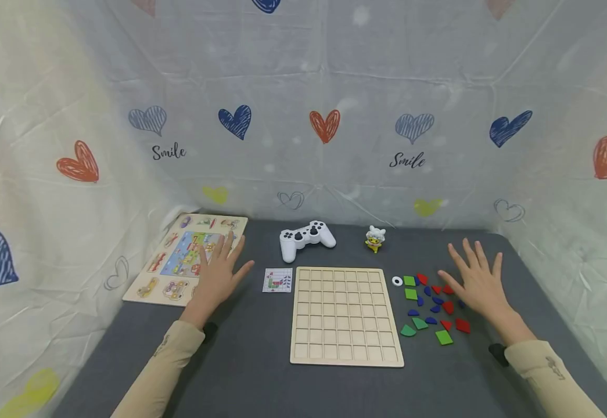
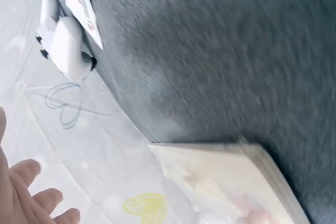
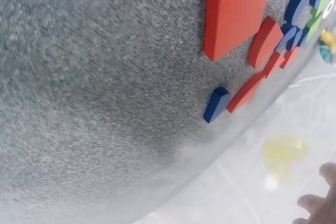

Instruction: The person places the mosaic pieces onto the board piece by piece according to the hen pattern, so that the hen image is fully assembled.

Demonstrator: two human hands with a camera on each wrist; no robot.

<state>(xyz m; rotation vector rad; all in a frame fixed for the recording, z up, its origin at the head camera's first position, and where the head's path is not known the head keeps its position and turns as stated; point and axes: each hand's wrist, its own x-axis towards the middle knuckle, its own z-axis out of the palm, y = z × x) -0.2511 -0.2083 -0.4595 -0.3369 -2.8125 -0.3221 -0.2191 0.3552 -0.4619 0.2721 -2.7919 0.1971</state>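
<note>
My left hand (image 1: 218, 277) hovers with spread fingers by the right edge of a wooden picture puzzle board (image 1: 146, 277), holding nothing. On the other side, my right hand (image 1: 478, 284) is also spread and empty, above the right edge of a scatter of small coloured pieces. Among those are a red square (image 1: 462, 325), a light green square (image 1: 444, 337), a dark green rounded piece (image 1: 408, 331) and a blue half-round (image 1: 431, 320). Between the hands lies a wooden grid board (image 1: 345, 316) with bare square cells. A small printed pattern card (image 1: 277, 280) lies at its upper left.
Behind the grid board sit a white game controller (image 1: 308, 237) and a little figurine (image 1: 374, 238) with a white top. A white ring (image 1: 397, 281) lies beside the pieces. A heart-printed sheet (image 1: 282, 162) hangs around the dark grey table (image 1: 251, 383).
</note>
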